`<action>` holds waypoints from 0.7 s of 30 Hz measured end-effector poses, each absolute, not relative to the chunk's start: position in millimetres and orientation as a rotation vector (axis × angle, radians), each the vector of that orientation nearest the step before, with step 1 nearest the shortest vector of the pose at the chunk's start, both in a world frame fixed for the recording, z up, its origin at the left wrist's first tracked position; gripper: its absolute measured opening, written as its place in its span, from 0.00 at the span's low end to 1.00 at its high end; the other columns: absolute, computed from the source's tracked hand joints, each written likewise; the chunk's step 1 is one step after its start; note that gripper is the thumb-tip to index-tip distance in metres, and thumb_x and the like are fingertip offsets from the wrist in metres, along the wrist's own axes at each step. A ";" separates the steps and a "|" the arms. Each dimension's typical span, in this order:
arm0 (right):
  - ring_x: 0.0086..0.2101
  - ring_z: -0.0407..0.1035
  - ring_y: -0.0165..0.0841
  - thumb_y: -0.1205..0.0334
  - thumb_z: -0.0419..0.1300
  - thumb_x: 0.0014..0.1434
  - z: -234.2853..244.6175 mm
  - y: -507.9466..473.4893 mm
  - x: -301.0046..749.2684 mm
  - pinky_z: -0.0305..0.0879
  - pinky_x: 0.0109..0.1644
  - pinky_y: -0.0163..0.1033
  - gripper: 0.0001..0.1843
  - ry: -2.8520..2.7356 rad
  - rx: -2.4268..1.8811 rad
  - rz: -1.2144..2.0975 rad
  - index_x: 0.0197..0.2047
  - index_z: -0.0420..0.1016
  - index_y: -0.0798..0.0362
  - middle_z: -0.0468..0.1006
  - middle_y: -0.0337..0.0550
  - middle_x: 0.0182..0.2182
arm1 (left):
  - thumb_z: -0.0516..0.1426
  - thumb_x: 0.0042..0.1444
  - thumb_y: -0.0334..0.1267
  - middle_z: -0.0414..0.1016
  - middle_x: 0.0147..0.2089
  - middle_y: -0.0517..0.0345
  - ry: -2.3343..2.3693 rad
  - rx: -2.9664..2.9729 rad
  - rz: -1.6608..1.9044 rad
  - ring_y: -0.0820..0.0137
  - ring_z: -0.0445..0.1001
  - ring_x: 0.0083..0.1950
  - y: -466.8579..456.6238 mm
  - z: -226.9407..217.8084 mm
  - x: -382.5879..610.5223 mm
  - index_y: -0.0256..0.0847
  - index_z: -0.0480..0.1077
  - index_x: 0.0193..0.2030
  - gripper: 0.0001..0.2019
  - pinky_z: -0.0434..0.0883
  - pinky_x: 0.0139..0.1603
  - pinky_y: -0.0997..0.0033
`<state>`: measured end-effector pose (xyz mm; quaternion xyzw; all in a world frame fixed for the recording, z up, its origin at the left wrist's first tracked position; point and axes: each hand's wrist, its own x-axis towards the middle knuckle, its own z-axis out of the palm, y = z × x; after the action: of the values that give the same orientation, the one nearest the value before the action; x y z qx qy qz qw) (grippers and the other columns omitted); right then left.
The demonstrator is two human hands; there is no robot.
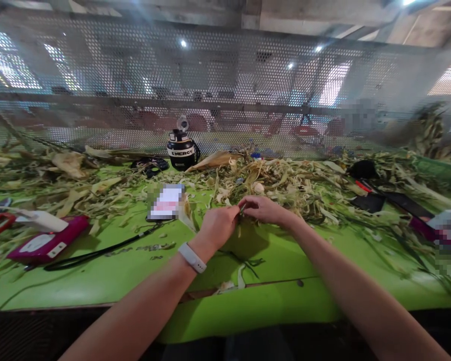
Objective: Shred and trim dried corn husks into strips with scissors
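Note:
My left hand and my right hand meet just above the green tabletop. A wristband circles my left wrist. The fingers of each hand are bent in a pinch and their tips almost touch. Whatever lies between them is hidden or too small to name. Right behind my hands spreads a heap of pale, dry plant strips, like husks or leaves. One pale strip lies to the left of my left hand.
A phone with a black strap lies at left, near a magenta box with a white plug. A black "ENERGY" bottle stands before a perforated metal screen. Dark items lie at right among leaves.

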<state>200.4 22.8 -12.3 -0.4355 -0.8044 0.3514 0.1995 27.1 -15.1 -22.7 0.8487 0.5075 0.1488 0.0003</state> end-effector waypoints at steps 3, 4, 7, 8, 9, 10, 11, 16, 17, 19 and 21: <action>0.29 0.65 0.28 0.70 0.54 0.50 -9.1 22.7 202.0 0.61 0.34 0.33 0.15 -2.306 -1.198 0.894 0.42 0.73 0.56 0.73 0.39 0.29 | 0.47 0.60 0.36 0.77 0.36 0.51 1.613 2.647 0.490 0.64 0.75 0.36 -14.9 -24.1 27.8 0.40 0.70 0.42 0.12 0.65 0.35 0.70; 0.30 0.65 0.28 0.70 0.54 0.49 -7.0 22.4 202.5 0.61 0.35 0.33 0.16 -2.309 -1.193 0.856 0.42 0.74 0.56 0.74 0.40 0.30 | 0.46 0.60 0.36 0.77 0.35 0.51 1.618 2.639 0.490 0.65 0.75 0.36 -15.1 -24.1 28.1 0.40 0.69 0.43 0.12 0.65 0.34 0.70; 0.31 0.65 0.28 0.71 0.56 0.45 0.9 21.0 205.6 0.61 0.36 0.33 0.14 -2.255 -1.191 0.747 0.37 0.75 0.57 0.74 0.41 0.31 | 0.46 0.60 0.36 0.77 0.35 0.51 1.618 2.613 0.484 0.65 0.75 0.35 -15.8 -24.0 28.6 0.39 0.67 0.43 0.11 0.65 0.34 0.70; 0.30 0.65 0.28 0.70 0.56 0.45 3.6 20.4 207.2 0.61 0.35 0.32 0.12 -2.237 -1.190 0.772 0.35 0.75 0.57 0.74 0.40 0.30 | 0.46 0.60 0.36 0.77 0.35 0.51 1.611 2.609 0.486 0.65 0.75 0.35 -16.0 -24.0 28.8 0.39 0.67 0.42 0.10 0.65 0.34 0.70; 0.29 0.65 0.28 0.68 0.56 0.46 5.8 19.8 209.0 0.61 0.34 0.32 0.10 -2.236 -1.187 0.841 0.33 0.76 0.57 0.74 0.40 0.28 | 0.46 0.60 0.36 0.76 0.35 0.51 1.600 2.607 0.492 0.65 0.75 0.35 -16.2 -24.1 28.9 0.39 0.67 0.41 0.10 0.65 0.34 0.70; 0.29 0.65 0.28 0.66 0.56 0.46 7.6 19.1 210.8 0.60 0.33 0.32 0.09 -2.255 -1.177 0.936 0.31 0.76 0.57 0.74 0.39 0.27 | 0.46 0.60 0.35 0.76 0.35 0.51 1.589 2.605 0.502 0.66 0.75 0.34 -16.2 -24.5 29.0 0.39 0.66 0.41 0.09 0.65 0.34 0.70; 0.29 0.65 0.28 0.65 0.56 0.47 8.6 18.5 212.3 0.60 0.33 0.31 0.09 -2.294 -1.159 1.032 0.30 0.76 0.57 0.74 0.39 0.26 | 0.46 0.60 0.35 0.76 0.35 0.52 1.579 2.600 0.518 0.66 0.74 0.34 -16.0 -25.0 29.1 0.39 0.66 0.41 0.09 0.64 0.34 0.71; 0.27 0.65 0.27 0.65 0.55 0.47 6.2 17.0 214.4 0.58 0.31 0.31 0.15 -2.419 -1.188 1.062 0.36 0.80 0.56 0.76 0.37 0.25 | 0.47 0.60 0.34 0.75 0.35 0.52 1.549 2.539 0.581 0.68 0.74 0.34 -13.3 -28.8 29.4 0.39 0.63 0.41 0.07 0.64 0.33 0.72; 0.26 0.64 0.27 0.64 0.55 0.47 5.5 17.2 214.0 0.58 0.30 0.31 0.16 -2.391 -1.222 1.015 0.37 0.80 0.56 0.76 0.37 0.25 | 0.47 0.60 0.34 0.75 0.35 0.52 1.539 2.531 0.585 0.68 0.74 0.34 -12.8 -29.4 29.4 0.39 0.63 0.41 0.06 0.64 0.33 0.72; 0.25 0.64 0.26 0.64 0.55 0.48 4.7 18.0 213.1 0.58 0.29 0.31 0.16 -2.328 -1.275 0.940 0.37 0.80 0.56 0.76 0.37 0.25 | 0.48 0.59 0.34 0.75 0.35 0.53 1.523 2.524 0.594 0.67 0.74 0.34 -12.3 -30.0 29.3 0.39 0.63 0.41 0.06 0.64 0.33 0.71; 0.24 0.63 0.26 0.65 0.55 0.48 4.3 19.1 212.3 0.58 0.29 0.31 0.15 -2.297 -1.282 0.868 0.37 0.80 0.57 0.76 0.38 0.24 | 0.48 0.59 0.34 0.75 0.35 0.52 1.518 2.522 0.599 0.67 0.74 0.34 -12.5 -29.8 29.2 0.39 0.63 0.40 0.05 0.64 0.34 0.71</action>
<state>212.3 19.1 4.3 -0.4548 -0.8150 0.3081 0.1846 29.2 -12.5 -29.8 0.8375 0.5043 0.1991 0.0689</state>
